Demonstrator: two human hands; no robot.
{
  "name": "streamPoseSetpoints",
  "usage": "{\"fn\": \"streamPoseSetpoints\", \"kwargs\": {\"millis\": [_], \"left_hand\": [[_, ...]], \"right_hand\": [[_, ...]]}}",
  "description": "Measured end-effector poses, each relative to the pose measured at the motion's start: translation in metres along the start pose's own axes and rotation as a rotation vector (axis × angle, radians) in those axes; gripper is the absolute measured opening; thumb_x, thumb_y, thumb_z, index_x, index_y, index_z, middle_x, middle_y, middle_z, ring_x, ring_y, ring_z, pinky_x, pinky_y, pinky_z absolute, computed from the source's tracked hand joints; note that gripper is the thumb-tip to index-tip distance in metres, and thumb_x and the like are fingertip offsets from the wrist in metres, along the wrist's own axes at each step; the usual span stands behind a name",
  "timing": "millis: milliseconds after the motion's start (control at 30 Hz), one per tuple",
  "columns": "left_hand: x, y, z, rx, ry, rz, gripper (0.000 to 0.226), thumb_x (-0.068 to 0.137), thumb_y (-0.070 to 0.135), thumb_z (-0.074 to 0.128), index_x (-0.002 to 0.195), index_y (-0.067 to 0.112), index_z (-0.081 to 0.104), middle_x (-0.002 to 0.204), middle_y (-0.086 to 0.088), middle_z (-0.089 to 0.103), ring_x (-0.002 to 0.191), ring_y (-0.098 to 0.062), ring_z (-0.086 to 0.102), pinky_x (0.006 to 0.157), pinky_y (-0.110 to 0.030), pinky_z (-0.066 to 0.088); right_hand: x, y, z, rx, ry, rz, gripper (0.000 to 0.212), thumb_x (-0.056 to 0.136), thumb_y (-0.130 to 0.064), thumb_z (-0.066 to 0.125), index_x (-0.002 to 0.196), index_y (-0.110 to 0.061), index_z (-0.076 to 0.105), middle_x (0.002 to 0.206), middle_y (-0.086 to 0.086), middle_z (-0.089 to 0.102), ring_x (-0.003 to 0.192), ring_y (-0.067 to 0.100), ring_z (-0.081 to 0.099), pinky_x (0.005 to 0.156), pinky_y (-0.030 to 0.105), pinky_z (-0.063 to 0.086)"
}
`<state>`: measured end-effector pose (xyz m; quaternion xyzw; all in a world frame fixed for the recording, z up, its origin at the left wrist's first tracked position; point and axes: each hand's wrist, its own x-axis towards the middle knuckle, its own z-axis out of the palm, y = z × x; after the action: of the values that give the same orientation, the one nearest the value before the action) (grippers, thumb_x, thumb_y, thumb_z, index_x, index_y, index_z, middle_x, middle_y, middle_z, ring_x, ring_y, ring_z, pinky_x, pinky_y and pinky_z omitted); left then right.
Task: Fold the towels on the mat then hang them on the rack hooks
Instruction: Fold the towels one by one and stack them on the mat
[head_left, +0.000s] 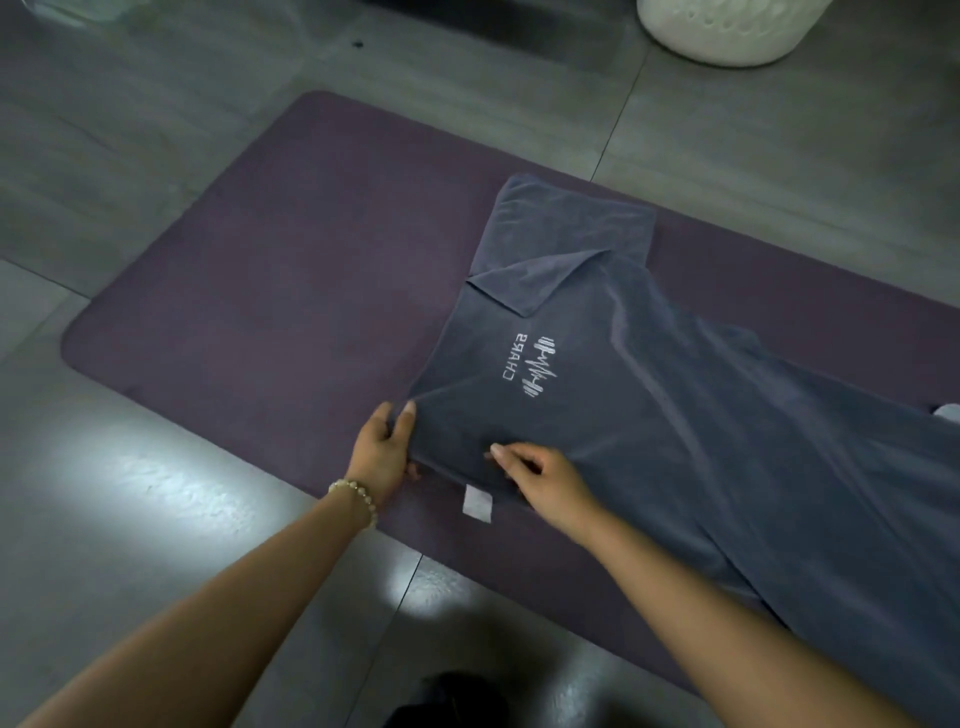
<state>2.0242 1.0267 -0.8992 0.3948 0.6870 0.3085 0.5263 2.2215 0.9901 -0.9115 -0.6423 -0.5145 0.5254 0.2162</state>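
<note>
Folding step in hand. Grey-blue towel (649, 405) lies rumpled on the purple mat (270, 291), far corner turned over. Left hand (384, 447) grips its near corner; right hand (545, 480) pinches the adjoining edge. Next move, by judgement: carry that edge across, corners matched

Left grip (385, 448) pinches the towel (649, 415) edge, thumb on top; right grip (545, 480) pinches it just beside.
</note>
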Motion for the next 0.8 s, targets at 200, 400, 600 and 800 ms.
{"fn": "streamPoseSetpoints", "kwargs": {"millis": [200,400,600,800], "left_hand": [[0.013,-0.01,-0.046,0.376,0.116,0.011,0.027,0.093,0.027,0.058,0.075,0.009,0.05,0.068,-0.007,0.05,0.066,-0.023,0.046,0.055,-0.031,0.036],[0.0,0.001,-0.018,0.115,-0.065,-0.141,0.027,0.088,0.032,0.065,0.1,0.008,0.066,0.09,-0.002,0.067,0.078,-0.014,0.062,0.066,-0.018,0.047],[-0.012,0.043,0.042,-0.192,-0.237,-0.114,0.024,0.091,0.026,0.062,0.109,0.011,0.065,0.102,-0.007,0.071,0.093,-0.021,0.068,0.074,-0.023,0.057],[-0.048,0.083,0.137,-0.092,-0.635,0.019,0.027,0.098,0.022,0.05,0.121,0.01,0.057,0.116,-0.005,0.067,0.105,-0.016,0.065,0.09,-0.025,0.053]], "right_hand": [[-0.008,0.022,-0.042,-0.25,0.126,-0.072,0.024,0.092,-0.025,0.061,0.113,-0.013,0.067,0.121,0.001,0.058,0.112,0.017,0.056,0.097,0.017,0.037],[-0.034,0.064,-0.082,-0.631,-0.007,0.049,0.059,0.095,-0.045,0.051,0.148,-0.029,0.032,0.16,-0.008,0.01,0.147,0.013,0.006,0.119,0.028,0.009],[-0.049,0.065,-0.117,-0.651,-0.057,0.088,0.063,0.095,-0.05,0.045,0.15,-0.032,0.022,0.16,-0.012,0.001,0.147,0.012,0.002,0.12,0.03,0.009],[-0.079,0.079,-0.208,-0.686,0.039,0.151,0.059,0.096,-0.045,0.048,0.149,-0.031,0.027,0.159,-0.01,0.01,0.146,0.016,0.016,0.118,0.03,0.016]]}}
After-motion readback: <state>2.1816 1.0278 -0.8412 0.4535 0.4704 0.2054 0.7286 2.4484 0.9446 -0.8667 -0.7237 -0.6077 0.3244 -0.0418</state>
